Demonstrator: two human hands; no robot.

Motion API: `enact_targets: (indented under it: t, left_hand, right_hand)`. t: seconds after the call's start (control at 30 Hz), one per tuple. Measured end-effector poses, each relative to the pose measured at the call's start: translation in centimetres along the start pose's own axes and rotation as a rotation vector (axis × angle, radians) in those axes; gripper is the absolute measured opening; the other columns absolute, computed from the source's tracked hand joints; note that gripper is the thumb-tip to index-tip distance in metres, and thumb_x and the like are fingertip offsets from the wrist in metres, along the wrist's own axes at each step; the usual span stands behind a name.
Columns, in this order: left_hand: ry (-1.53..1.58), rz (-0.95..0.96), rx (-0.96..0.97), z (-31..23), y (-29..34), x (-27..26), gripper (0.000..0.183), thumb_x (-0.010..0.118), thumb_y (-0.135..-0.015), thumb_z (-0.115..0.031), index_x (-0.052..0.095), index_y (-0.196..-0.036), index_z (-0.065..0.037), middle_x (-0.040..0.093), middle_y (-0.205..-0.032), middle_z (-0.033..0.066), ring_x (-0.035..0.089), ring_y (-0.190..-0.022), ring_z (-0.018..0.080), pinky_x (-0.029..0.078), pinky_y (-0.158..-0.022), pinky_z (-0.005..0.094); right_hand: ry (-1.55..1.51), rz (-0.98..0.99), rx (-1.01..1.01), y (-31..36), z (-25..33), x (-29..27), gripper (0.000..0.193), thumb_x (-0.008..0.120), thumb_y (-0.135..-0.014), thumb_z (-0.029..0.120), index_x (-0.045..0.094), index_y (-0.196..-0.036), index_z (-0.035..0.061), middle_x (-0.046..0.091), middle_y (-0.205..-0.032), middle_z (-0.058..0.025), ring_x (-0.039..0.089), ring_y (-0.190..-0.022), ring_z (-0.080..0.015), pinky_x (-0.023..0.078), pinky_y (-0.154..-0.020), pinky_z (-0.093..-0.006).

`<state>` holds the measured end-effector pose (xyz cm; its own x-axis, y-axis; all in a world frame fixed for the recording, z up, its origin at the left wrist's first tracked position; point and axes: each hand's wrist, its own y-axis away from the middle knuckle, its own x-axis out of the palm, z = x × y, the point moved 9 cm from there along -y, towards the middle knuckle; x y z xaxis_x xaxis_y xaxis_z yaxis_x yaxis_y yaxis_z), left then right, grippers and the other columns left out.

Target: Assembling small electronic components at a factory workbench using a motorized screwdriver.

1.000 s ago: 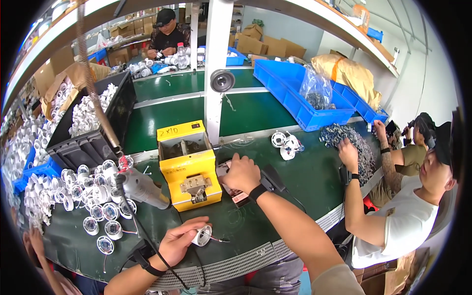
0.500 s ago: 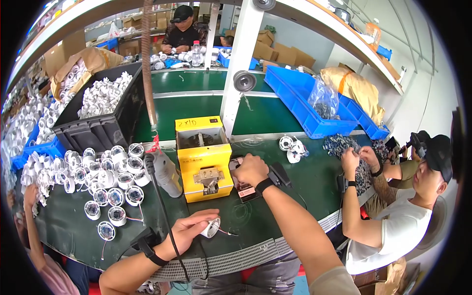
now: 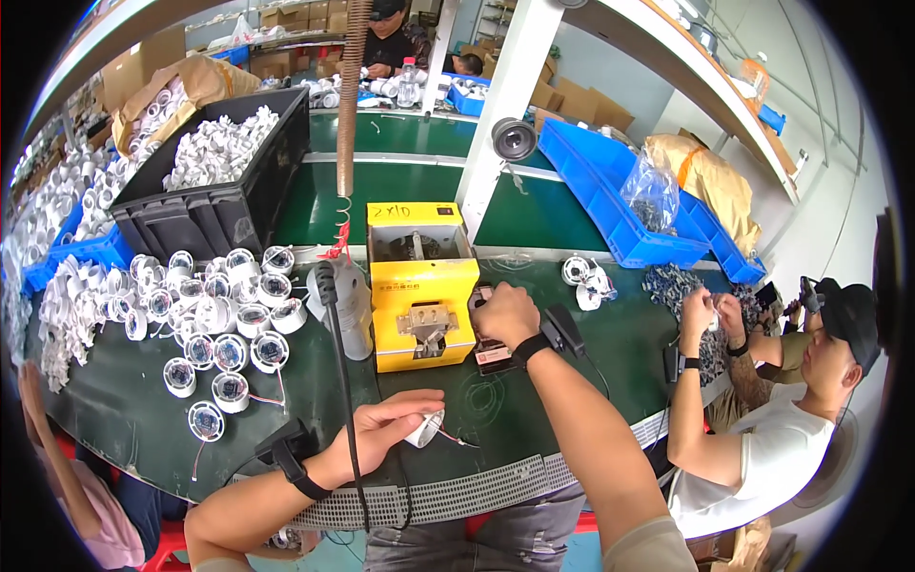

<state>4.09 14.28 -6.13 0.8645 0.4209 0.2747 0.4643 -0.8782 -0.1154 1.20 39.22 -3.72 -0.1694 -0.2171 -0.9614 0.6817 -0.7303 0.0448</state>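
Observation:
My left hand lies near the front edge of the green bench, closed around a small white round lamp housing with thin wires trailing to its right. My right hand reaches forward and rests, fingers curled, against the right side of a yellow box-shaped machine; whether it grips anything there is hidden. Both wrists wear black bands. A grey electric screwdriver hangs on a cable just left of the yellow machine.
Several white round housings lie in rows left of the machine. A black crate of white parts stands behind them, blue bins at the back right. A person in a white shirt works at my right.
The view has shifted, so the bench and machine sit more central. My left hand has turned the white housing slightly; my right hand stays at the machine's right side.

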Motion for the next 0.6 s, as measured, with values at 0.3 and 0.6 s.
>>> enact_targets:
  t: [0.3, 0.6]
  left_hand:
    - [-0.027, 0.009, 0.002, 0.1, 0.1, 0.0, 0.027, 0.048, -0.097, -0.004, 0.062, -0.12, -0.001, 0.053, -0.134, 0.0123, 0.054, -0.118, 0.0206, 0.04, -0.102, 0.0315]
    - [-0.008, -0.002, -0.008, 0.2, 0.0, -0.2, 0.028, 0.047, -0.097, -0.004, 0.062, -0.12, -0.001, 0.052, -0.134, 0.0129, 0.054, -0.118, 0.0212, 0.04, -0.102, 0.0322]
  right_hand:
    - [0.015, 0.011, 0.011, 0.2, 0.3, 0.0, 0.05, 0.068, -0.071, 0.035, 0.066, -0.105, -0.0012, 0.061, -0.114, -0.0258, 0.061, -0.106, -0.0382, 0.05, -0.09, -0.0413]
    - [-0.068, 0.008, 0.018, -0.4, -0.2, 0.7, 0.061, 0.081, -0.059, 0.041, 0.067, -0.1, -0.0022, 0.056, -0.115, -0.026, 0.055, -0.111, -0.041, 0.049, -0.091, -0.0442]
